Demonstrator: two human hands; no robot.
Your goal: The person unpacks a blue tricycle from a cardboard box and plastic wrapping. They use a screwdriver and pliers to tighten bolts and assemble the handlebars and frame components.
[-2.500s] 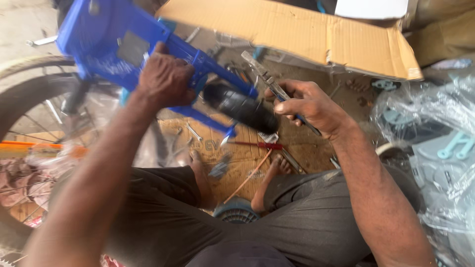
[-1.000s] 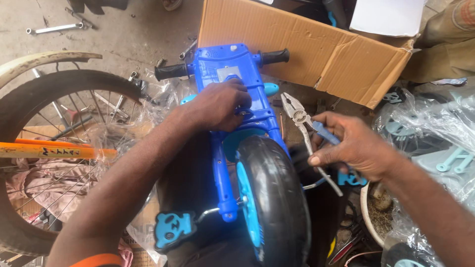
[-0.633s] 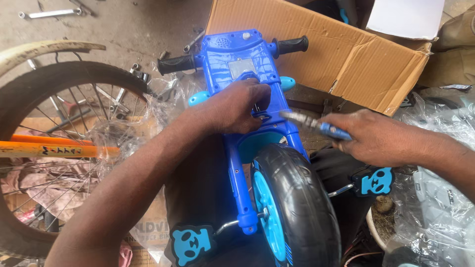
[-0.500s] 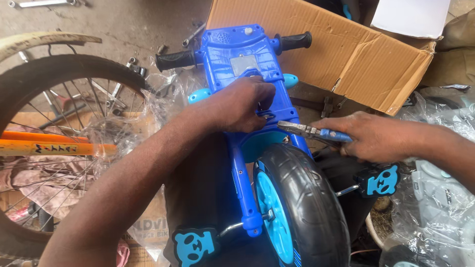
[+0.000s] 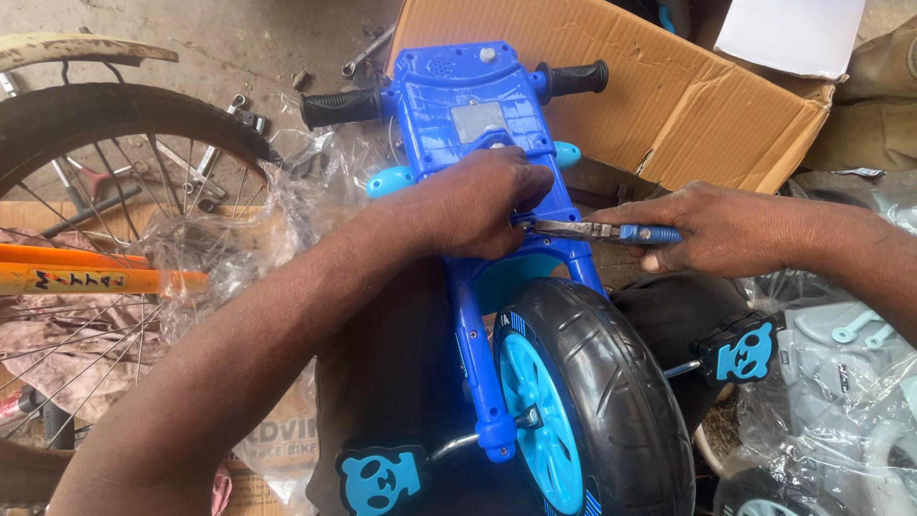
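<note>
In the head view, your left hand (image 5: 478, 205) lies closed over the blue fork (image 5: 478, 315) of the toy trike, just below the console (image 5: 473, 100); its grip is wrapped on the fork's neck, fingers curled toward the right side. Your right hand (image 5: 712, 229) comes in from the right of the fork and is clenched around the blue-handled pliers (image 5: 602, 231), whose metal nose points left and meets the fork right at your left fingertips; whether the nose has bitten onto anything you cannot tell, since the fingers hide it. The fork lies across your lap with the console farthest from you. The black wheel (image 5: 597, 401) with its light blue hub sits in the fork, nearer you than both hands. Two black pedals with blue faces stick out either side of the wheel, one pedal (image 5: 382, 478) to its left and low, the other pedal (image 5: 745, 349) to its right. Black grips (image 5: 339, 107) stick out left and right of the console. A cardboard box (image 5: 669, 96) lies beyond the fork to the right. A bicycle wheel (image 5: 95, 191) stands well left of the fork, with an orange tube (image 5: 86, 277) across it and clear plastic wrap (image 5: 248, 229) between it and the fork.
</note>
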